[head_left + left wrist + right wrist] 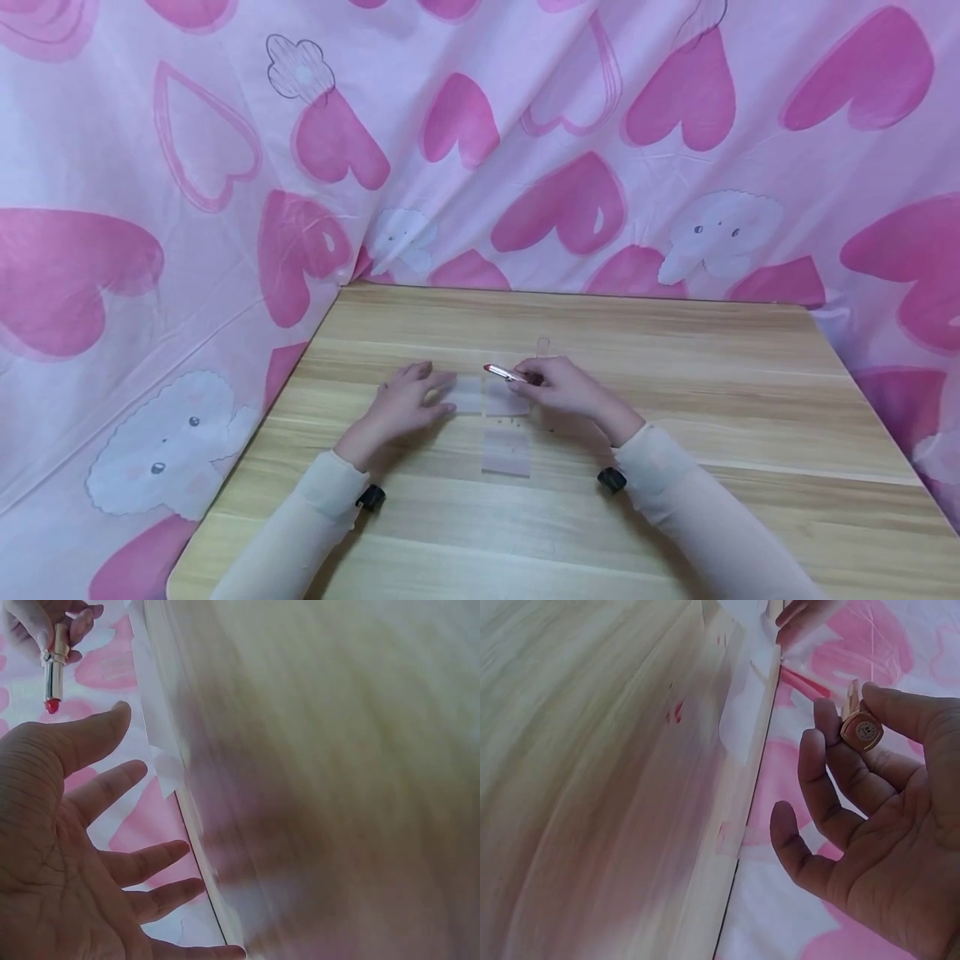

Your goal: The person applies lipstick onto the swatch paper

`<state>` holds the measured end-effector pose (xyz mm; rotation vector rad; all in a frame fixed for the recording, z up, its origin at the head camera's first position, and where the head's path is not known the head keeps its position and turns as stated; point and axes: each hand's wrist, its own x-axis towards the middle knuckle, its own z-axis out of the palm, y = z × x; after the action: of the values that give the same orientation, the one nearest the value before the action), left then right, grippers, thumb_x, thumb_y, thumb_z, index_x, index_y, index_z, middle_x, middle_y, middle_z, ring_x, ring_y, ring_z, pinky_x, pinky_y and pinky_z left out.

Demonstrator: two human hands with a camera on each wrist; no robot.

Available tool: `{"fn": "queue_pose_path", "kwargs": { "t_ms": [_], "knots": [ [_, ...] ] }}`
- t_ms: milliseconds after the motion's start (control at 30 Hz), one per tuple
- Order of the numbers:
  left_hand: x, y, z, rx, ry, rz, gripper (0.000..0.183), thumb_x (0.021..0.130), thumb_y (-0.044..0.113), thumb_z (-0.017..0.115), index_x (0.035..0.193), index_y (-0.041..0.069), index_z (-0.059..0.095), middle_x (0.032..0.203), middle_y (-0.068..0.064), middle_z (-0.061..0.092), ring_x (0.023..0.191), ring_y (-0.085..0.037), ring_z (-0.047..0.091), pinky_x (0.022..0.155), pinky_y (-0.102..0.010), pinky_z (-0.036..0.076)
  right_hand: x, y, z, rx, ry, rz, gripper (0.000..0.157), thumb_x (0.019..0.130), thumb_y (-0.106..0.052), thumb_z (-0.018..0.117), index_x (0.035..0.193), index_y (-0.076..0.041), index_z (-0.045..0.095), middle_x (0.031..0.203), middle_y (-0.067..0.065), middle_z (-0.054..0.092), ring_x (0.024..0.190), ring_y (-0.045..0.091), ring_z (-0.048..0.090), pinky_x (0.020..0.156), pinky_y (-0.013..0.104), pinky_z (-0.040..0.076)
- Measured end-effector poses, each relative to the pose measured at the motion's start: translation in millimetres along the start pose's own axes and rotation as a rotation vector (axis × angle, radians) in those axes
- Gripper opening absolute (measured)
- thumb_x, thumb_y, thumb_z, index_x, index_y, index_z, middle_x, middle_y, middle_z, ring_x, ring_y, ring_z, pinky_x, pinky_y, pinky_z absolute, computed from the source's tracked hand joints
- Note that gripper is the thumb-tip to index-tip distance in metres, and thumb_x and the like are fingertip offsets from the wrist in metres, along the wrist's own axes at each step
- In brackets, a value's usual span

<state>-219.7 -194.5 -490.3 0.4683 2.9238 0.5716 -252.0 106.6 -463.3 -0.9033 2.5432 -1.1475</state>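
Observation:
My right hand (566, 387) pinches a lipstick (501, 372) between thumb and fingers. Its silver tube points left, with the red tip exposed. In the right wrist view the round labelled base of the lipstick (865, 731) faces the camera, and the other fingers curl loosely. My left hand (405, 404) has its fingers spread, fingertips at the left pale sheet (469, 395). A second pale sheet (504, 400) lies beneath the lipstick, and a third sheet (506, 457) lies nearer to me. The left wrist view shows the left palm (52, 877) holding nothing.
Tiny dark bits (512, 422) are scattered between the sheets. Red marks (676, 712) show on the wooden table (675, 358). A thin clear rounded piece (543, 343) lies beyond my right hand. A pink heart-patterned cloth (465, 125) hangs behind and at the sides.

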Motion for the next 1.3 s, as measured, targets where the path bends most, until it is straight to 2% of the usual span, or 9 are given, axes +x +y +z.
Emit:
{"fn": "queue_pose_path", "kwargs": {
  "t_ms": [367, 600, 967, 1300],
  "knots": [
    [6.5, 0.3, 7.5, 0.044, -0.019, -0.036, 0.054, 0.096, 0.051, 0.062, 0.147, 0.034, 0.053, 0.160, -0.023, 0.029, 0.147, -0.049, 0.022, 0.098, -0.084, 0.021, 13, -6, 13.7, -0.151, -0.021, 0.035, 0.013, 0.098, -0.026, 0.067, 0.100, -0.014, 0.072, 0.072, -0.008, 0.060, 0.061, 0.007, 0.049, 0.055, 0.025, 0.043],
    [5.4, -0.1, 9.1, 0.042, -0.020, -0.042, 0.054, 0.097, 0.051, 0.060, 0.148, 0.033, 0.052, 0.161, -0.024, 0.027, 0.147, -0.050, 0.020, 0.097, -0.085, 0.020, 17, -9, 19.3, -0.212, -0.032, 0.008, 0.011, 0.096, -0.021, 0.070, 0.097, -0.011, 0.072, 0.067, -0.007, 0.056, 0.055, 0.006, 0.046, 0.049, 0.024, 0.039],
    [-1.1, 7.7, 6.9, 0.051, 0.004, -0.025, 0.058, 0.097, 0.052, 0.060, 0.150, 0.032, 0.049, 0.161, -0.024, 0.026, 0.146, -0.052, 0.019, 0.095, -0.086, 0.019, 18, -11, 24.2, -0.224, -0.049, 0.033, 0.013, 0.097, -0.024, 0.069, 0.100, -0.013, 0.073, 0.064, -0.008, 0.056, 0.053, 0.005, 0.045, 0.049, 0.025, 0.039],
    [1.1, 7.2, 10.5, 0.082, -0.065, -0.055, 0.059, 0.095, 0.053, 0.063, 0.149, 0.034, 0.050, 0.162, -0.025, 0.022, 0.146, -0.053, 0.017, 0.095, -0.087, 0.018, 19, -12, 24.2, -0.258, -0.050, 0.066, 0.015, 0.096, -0.026, 0.070, 0.102, -0.014, 0.074, 0.065, -0.007, 0.057, 0.054, 0.006, 0.045, 0.050, 0.026, 0.039]
  ]
}}
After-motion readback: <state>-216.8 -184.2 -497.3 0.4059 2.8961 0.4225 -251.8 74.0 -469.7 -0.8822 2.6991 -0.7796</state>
